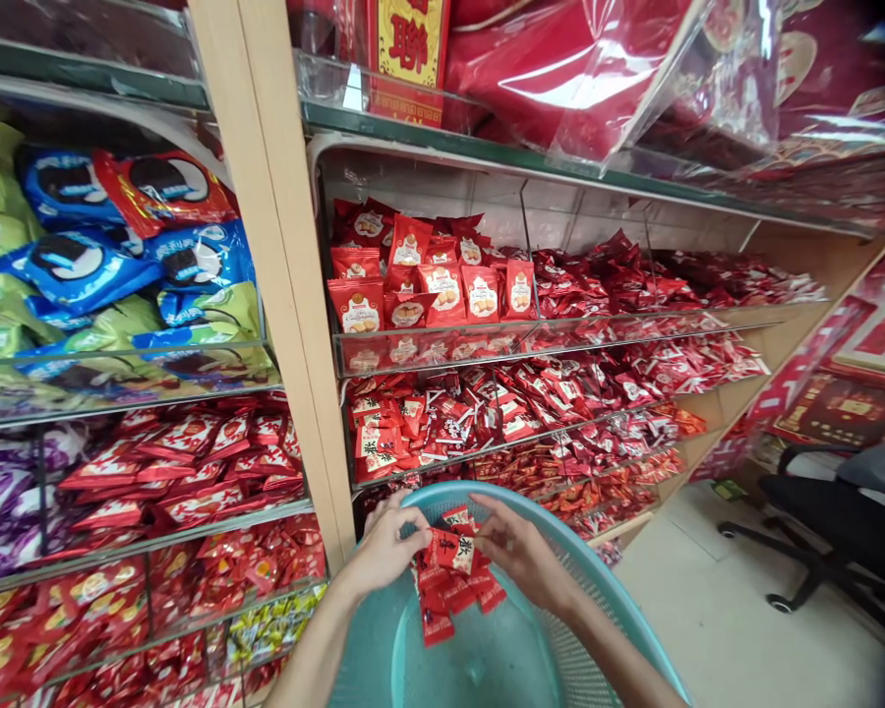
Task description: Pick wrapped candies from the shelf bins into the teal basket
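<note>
**Both hands pinch a red packet over a teal basket, at a snack shelf**

Nearest the camera: teal basket, round with a meshed wall, low in the middle of the view. Both forearms reach in over its near rim. The left hand is closed, with its fingertips pinching the left edge of a red packet. The right hand is closed too, pinching the right edge of the same packet. The packet sits between the two hands, above the inside of the basket near its far rim, white label facing up. More red packets bunch just under it and touch it. Cannot tell whether they hang from the hands or rest on the basket wall. The basket bottom is bare.

Just beyond the basket is a shelf unit with glass tiers. A lower tier is packed with small red packets like the held one. The tier above holds red biscuit packets, standing in rows. A wooden post splits the unit. Left of the post: blue cookie packs up high with green packs around them, red wrapped sweets below, purple packs at the far left edge. On the top shelf are a red box with gold lettering and red goods in clear plastic. Far right: a black office chair on a pale tiled floor.
</note>
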`<action>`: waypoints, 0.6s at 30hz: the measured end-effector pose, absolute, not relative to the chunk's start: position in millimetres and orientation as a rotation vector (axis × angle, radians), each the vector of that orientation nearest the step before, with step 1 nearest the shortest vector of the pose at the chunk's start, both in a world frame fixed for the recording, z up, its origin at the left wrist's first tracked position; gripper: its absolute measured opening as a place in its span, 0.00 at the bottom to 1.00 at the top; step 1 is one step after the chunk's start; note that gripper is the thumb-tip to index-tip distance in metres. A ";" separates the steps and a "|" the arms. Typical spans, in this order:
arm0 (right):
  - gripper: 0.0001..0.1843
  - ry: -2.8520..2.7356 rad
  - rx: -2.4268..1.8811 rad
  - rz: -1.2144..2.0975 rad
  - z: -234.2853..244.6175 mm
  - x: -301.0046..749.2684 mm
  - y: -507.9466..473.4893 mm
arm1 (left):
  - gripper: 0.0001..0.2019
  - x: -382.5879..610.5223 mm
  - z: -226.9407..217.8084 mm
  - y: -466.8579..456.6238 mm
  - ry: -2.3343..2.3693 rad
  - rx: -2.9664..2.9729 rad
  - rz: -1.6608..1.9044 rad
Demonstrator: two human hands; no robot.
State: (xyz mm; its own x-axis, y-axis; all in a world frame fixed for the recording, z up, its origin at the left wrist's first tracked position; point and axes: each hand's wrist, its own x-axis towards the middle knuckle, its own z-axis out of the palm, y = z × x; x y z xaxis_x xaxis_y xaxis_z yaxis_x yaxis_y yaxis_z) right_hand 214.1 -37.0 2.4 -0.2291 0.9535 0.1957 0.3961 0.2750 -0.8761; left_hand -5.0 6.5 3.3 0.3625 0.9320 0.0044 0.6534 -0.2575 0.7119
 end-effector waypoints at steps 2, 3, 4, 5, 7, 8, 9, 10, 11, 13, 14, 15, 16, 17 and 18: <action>0.28 -1.678 -1.165 0.991 1.0 212.4 -36.1 | 0.11 -3.9 3.9 7.7 1.374 1.984 0.592; 0.28 -1.625 -1.135 1.022 -0.4 211.2 -35.5 | 0.11 -3.5 4.0 8.4 1.373 1.969 0.611; 0.29 -1.573 -1.115 1.045 -2.4 209.9 -34.9 | 0.12 -3.2 4.1 9.1 1.367 1.954 0.638; 0.29 -1.523 -1.106 1.067 -4.6 208.5 -34.3 | 0.13 -3.1 4.1 9.6 1.360 1.940 0.668; 0.27 -1.441 -1.113 1.141 -9.5 205.6 -33.6 | 0.14 -3.0 4.2 10.1 1.348 1.918 0.724; 0.25 -1.412 -1.117 1.196 -11.7 204.1 -33.6 | 0.14 -2.9 4.4 10.1 1.348 1.910 0.743; 0.22 -1.385 -1.120 1.256 -13.4 202.6 -33.9 | 0.15 -2.7 4.7 9.9 1.350 1.905 0.754; 0.19 -1.357 -1.123 1.313 -14.6 201.1 -34.3 | 0.15 -2.5 5.1 9.6 1.354 1.903 0.761; 0.18 -1.327 -1.127 1.360 -15.1 199.8 -34.8 | 0.15 -2.2 5.6 9.3 1.357 1.902 0.765; 0.18 -1.250 -1.141 1.401 -13.9 198.0 -35.4 | 0.14 -1.7 6.6 8.7 1.358 1.908 0.765; 0.19 -1.208 -1.146 1.399 -12.4 197.9 -35.1 | 0.14 -1.5 7.0 8.5 1.359 1.911 0.762; 0.20 -1.173 -1.149 1.388 -10.5 198.4 -34.3 | 0.14 -1.4 7.1 8.3 1.360 1.914 0.758; 0.20 -1.150 -1.148 1.375 -8.3 199.7 -32.9 | 0.14 -1.3 7.0 8.3 1.360 1.915 0.755; 0.20 -1.141 -1.144 1.365 -5.8 201.6 -31.0 | 0.15 -1.2 6.5 8.4 1.362 1.912 0.757; 0.21 -1.147 -1.140 1.352 -3.3 203.9 -28.5 | 0.15 -1.1 5.8 8.5 1.364 1.905 0.767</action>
